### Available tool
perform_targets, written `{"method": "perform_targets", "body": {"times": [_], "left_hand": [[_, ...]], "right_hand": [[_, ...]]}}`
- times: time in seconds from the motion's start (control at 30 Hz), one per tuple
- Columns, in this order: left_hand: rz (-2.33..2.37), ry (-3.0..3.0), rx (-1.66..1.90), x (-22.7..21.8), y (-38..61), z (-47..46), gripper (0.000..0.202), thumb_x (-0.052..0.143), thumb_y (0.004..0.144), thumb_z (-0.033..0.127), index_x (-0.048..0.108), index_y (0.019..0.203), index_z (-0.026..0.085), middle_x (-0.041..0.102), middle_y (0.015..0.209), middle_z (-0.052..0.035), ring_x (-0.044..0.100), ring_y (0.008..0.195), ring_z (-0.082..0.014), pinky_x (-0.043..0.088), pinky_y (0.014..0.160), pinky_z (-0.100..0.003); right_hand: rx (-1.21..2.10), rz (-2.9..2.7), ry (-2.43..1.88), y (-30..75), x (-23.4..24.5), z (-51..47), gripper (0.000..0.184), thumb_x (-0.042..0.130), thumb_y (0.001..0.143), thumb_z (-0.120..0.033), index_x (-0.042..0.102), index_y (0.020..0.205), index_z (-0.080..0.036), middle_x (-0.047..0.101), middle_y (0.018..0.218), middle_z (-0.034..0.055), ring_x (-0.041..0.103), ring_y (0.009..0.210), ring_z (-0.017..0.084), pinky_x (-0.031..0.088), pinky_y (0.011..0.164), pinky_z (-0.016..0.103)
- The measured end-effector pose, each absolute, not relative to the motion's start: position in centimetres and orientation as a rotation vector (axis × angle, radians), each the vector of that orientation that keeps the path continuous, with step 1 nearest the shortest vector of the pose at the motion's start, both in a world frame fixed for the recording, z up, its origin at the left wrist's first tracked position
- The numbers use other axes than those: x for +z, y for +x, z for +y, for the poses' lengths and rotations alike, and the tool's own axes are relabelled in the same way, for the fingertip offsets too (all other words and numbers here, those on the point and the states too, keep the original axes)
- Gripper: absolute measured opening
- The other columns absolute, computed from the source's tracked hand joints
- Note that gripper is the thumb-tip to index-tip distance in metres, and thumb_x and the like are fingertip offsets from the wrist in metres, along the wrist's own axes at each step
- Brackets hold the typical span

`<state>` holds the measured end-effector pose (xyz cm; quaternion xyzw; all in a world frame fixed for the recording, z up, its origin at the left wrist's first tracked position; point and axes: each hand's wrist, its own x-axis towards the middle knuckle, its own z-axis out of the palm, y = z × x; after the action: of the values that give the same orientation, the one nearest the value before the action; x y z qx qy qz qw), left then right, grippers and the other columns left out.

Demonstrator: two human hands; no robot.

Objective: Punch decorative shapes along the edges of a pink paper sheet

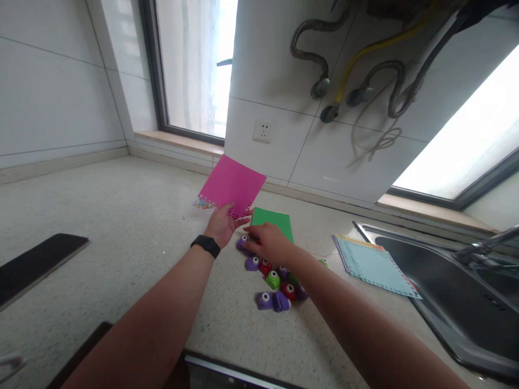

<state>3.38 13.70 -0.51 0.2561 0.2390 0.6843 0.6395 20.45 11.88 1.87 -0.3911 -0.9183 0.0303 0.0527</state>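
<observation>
My left hand [222, 227] grips a pink sheet of paper [233, 186] by its near edge, thumb on top. Small shapes are punched along that edge. My right hand [265, 240] is curled at a purple craft punch [242, 241], thumb and index finger around its side; the fingers partly hide it. Right below that hand sit more craft punches, among them a purple one [252, 263], a green one [273, 279] and a red one [289, 292]. A green sheet [275, 219] lies behind the right hand, partly covered by it.
Light blue sheets with punched edges [375, 265] lie on the speckled counter [141, 216], overlapping the rim of the sink [438, 324] at right. Colourful scraps [204, 203] show beneath the pink sheet's left corner. A dark flat object [40, 259] rests at far left.
</observation>
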Motion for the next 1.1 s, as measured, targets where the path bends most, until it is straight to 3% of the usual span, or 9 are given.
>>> {"method": "perform_targets", "body": {"times": [0.1, 0.3, 0.6, 0.7, 0.8, 0.97, 1.1], "left_hand": [[0.546, 0.563, 1.572, -0.7, 3.3, 13.9, 0.022, 0.056, 0.088, 0.018, 0.065, 0.106, 0.009, 0.078, 0.083, -0.0107, 0.077, 0.073, -0.0231, 0.062, 0.059, -0.030], [0.538, 0.550, 1.578, -0.8, 3.3, 14.0, 0.021, 0.058, 0.087, 0.019, 0.067, 0.104, 0.009, 0.078, 0.086, -0.0115, 0.077, 0.074, -0.0230, 0.062, 0.060, -0.030], [0.557, 0.565, 1.564, -1.0, 3.3, 14.0, 0.023, 0.057, 0.088, 0.017, 0.067, 0.107, 0.009, 0.078, 0.084, -0.0099, 0.077, 0.072, -0.0229, 0.062, 0.058, -0.030], [0.561, 0.595, 1.554, -1.2, 3.4, 14.0, 0.022, 0.057, 0.089, 0.018, 0.068, 0.106, 0.010, 0.078, 0.087, -0.0103, 0.077, 0.073, -0.0225, 0.063, 0.059, -0.030], [0.569, 0.642, 1.525, -1.6, 3.5, 14.0, 0.021, 0.060, 0.088, 0.019, 0.068, 0.106, 0.010, 0.078, 0.092, -0.0120, 0.077, 0.074, -0.0230, 0.063, 0.058, -0.031], [0.610, 0.724, 1.462, -2.1, 4.2, 13.7, 0.024, 0.062, 0.088, 0.022, 0.067, 0.109, 0.011, 0.078, 0.099, -0.0138, 0.076, 0.074, -0.0243, 0.063, 0.053, -0.034], [0.669, 0.787, 1.424, -2.5, 4.9, 13.4, 0.022, 0.066, 0.086, 0.024, 0.069, 0.104, 0.011, 0.077, 0.093, -0.0130, 0.075, 0.072, -0.0237, 0.062, 0.052, -0.034]], "right_hand": [[0.071, -2.828, -1.203, 19.7, 1.8, 12.1, 0.031, 0.062, 0.097, -0.043, 0.071, 0.119, -0.025, 0.076, 0.107, 0.0081, 0.064, 0.103, 0.027, 0.039, 0.087, 0.036], [0.006, -2.858, -1.245, 20.4, 2.4, 11.5, 0.031, 0.073, 0.087, -0.050, 0.073, 0.090, -0.019, 0.076, 0.090, 0.0097, 0.063, 0.099, 0.030, 0.036, 0.085, 0.038], [0.066, -2.797, -1.304, 22.6, 3.3, 11.2, 0.028, 0.077, 0.084, -0.047, 0.071, 0.080, -0.019, 0.073, 0.084, 0.0084, 0.063, 0.094, 0.028, 0.037, 0.083, 0.037], [0.121, -2.674, -1.391, 23.9, 4.2, 11.0, 0.029, 0.068, 0.090, -0.046, 0.069, 0.089, -0.017, 0.073, 0.085, 0.0087, 0.064, 0.082, 0.023, 0.040, 0.071, 0.033], [0.341, -2.430, -1.471, 26.1, 5.1, 11.0, 0.030, 0.066, 0.090, -0.048, 0.063, 0.087, -0.018, 0.071, 0.080, 0.0059, 0.061, 0.068, 0.018, 0.038, 0.059, 0.029], [0.857, -1.966, -1.360, 30.3, 4.6, 11.2, 0.032, 0.075, 0.081, -0.043, 0.053, 0.077, -0.020, 0.067, 0.074, 0.0023, 0.057, 0.063, 0.015, 0.040, 0.058, 0.028], [1.187, -1.660, -1.192, 32.3, 3.4, 10.9, 0.031, 0.079, 0.078, -0.039, 0.054, 0.082, -0.021, 0.063, 0.075, -0.0007, 0.054, 0.061, 0.012, 0.041, 0.057, 0.027]]}}
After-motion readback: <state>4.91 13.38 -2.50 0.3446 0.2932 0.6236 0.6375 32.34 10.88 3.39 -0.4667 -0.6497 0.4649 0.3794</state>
